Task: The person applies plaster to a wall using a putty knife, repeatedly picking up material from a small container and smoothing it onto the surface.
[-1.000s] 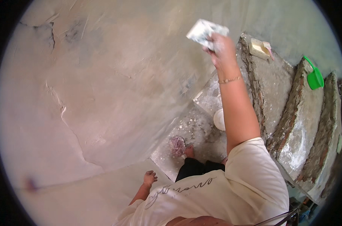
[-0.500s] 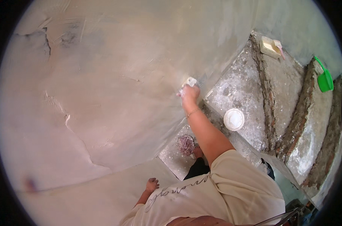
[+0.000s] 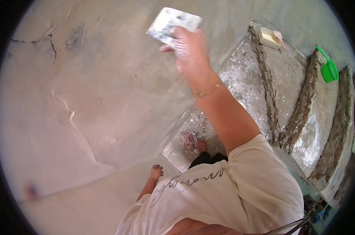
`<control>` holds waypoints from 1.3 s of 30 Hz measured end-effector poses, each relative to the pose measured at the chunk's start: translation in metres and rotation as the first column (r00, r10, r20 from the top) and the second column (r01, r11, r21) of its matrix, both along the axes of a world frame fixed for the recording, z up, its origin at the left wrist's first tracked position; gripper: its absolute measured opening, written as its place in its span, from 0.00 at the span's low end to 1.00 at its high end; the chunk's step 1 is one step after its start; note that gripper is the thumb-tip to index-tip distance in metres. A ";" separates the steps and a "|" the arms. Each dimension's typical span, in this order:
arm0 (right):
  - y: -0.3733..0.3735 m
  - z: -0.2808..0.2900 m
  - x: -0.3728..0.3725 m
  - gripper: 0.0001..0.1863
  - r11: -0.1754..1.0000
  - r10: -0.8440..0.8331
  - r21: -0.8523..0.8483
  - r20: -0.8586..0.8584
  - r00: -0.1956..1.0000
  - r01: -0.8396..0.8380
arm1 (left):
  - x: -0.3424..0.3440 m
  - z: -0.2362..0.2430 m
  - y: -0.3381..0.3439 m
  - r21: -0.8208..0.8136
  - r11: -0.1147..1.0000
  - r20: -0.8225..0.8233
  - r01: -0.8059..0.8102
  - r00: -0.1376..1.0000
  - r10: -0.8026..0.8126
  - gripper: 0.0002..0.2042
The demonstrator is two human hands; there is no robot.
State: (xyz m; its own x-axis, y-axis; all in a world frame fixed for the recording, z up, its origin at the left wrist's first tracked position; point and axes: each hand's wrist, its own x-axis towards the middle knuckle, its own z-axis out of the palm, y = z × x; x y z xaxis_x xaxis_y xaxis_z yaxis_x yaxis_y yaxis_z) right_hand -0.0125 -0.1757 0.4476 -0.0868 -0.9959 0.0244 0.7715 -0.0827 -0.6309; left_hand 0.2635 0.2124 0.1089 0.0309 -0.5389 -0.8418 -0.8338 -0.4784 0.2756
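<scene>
My right hand (image 3: 189,53) grips a flat, roughly rectangular white scraper (image 3: 173,24) with grey smears on its face. The thumb lies over the scraper's near edge, and whitish residue coats the hand. Behind it stretches a beige plastered wall (image 3: 118,90), with a dark crack at upper left and a raised ridge running down lower left. I cannot tell whether the scraper touches the wall. Low beside my body, my left hand (image 3: 156,171) hangs with its fingers curled in; nothing shows in them. My right forearm mostly hides a white bowl on the step.
Rough concrete steps (image 3: 289,74) with crumbly edges fan out at right. On them sit a cream tray (image 3: 269,39) with a pink-handled brush (image 3: 279,38) and a green dipper (image 3: 329,72). A round purplish mop-like bundle (image 3: 189,140) lies near my bare foot (image 3: 201,146).
My right hand has swung up and slightly left with the scraper, and looks larger and nearer. The forearm has come over the white bowl. My left hand has barely shifted.
</scene>
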 end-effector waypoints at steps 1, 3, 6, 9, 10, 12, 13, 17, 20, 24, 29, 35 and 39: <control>-0.002 -0.007 -0.006 0.12 0.999 -0.023 0.025 -0.039 0.999 0.024 | 0.007 0.006 0.004 -0.043 0.868 -0.095 -0.495 0.867 0.490 0.15; -0.008 -0.055 -0.014 0.13 0.975 -0.017 0.217 -0.147 0.989 0.049 | 0.006 0.013 0.005 -0.043 0.506 -0.213 -0.862 0.503 0.838 0.18; -0.006 -0.168 -0.004 0.13 0.871 0.060 0.490 -0.193 0.979 0.043 | -0.019 0.019 -0.013 -0.070 0.580 -0.205 -0.811 0.581 0.788 0.20; 0.007 -0.226 0.027 0.12 0.747 0.197 0.664 -0.246 0.949 0.017 | -0.017 0.012 -0.006 -0.064 0.657 -0.118 -0.751 0.659 0.743 0.20; 0.009 -0.230 0.036 0.10 0.757 0.202 0.653 -0.243 0.949 0.006 | -0.014 0.005 0.000 -0.038 0.633 -0.132 -0.773 0.632 0.764 0.20; 0.005 -0.223 0.053 0.08 0.772 0.213 0.636 -0.229 0.950 -0.020 | 0.005 -0.014 0.028 -0.027 0.603 -0.143 -0.797 0.600 0.787 0.21; 0.005 -0.208 0.066 0.06 0.779 0.192 0.626 -0.173 0.966 -0.043 | 0.030 -0.023 0.053 -0.123 0.720 -0.162 -0.683 0.730 0.664 0.19; 0.017 -0.151 0.065 0.03 0.850 0.132 0.527 -0.246 0.960 0.018 | 0.035 -0.043 0.077 -0.408 0.843 0.261 0.350 0.930 -0.260 0.14; 0.023 -0.068 0.071 0.03 0.961 0.086 0.273 -0.153 0.984 -0.042 | 0.062 -0.059 0.093 -0.373 0.850 0.250 0.372 0.922 -0.294 0.12; 0.017 0.005 0.062 0.05 0.983 0.142 0.140 -0.169 0.975 -0.119 | 0.063 -0.063 0.077 -0.355 0.835 0.236 0.421 0.904 -0.356 0.08; 0.018 -0.020 0.023 0.10 0.992 0.056 0.115 -0.112 0.992 -0.043 | 0.007 -0.032 0.009 -0.150 0.794 -0.201 -0.589 0.804 0.559 0.13; -0.001 -0.161 0.010 0.14 0.857 0.186 0.514 -0.360 0.914 0.028 | -0.011 -0.010 -0.009 -0.071 0.602 -0.257 -0.796 0.597 0.760 0.22; 0.008 -0.185 0.060 0.08 0.827 0.152 0.559 -0.329 0.932 0.062 | 0.033 -0.049 0.049 -0.246 0.847 -0.197 -0.472 0.880 0.433 0.22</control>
State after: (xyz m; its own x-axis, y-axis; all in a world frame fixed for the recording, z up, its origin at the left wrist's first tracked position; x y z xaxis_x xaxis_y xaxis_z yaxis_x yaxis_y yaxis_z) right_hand 0.0479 -0.1674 0.2627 -0.1341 -0.8500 -0.5094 0.4891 0.3903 -0.7801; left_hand 0.2970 0.2614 0.0603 0.2308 -0.7030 -0.6727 -0.4911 -0.6810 0.5432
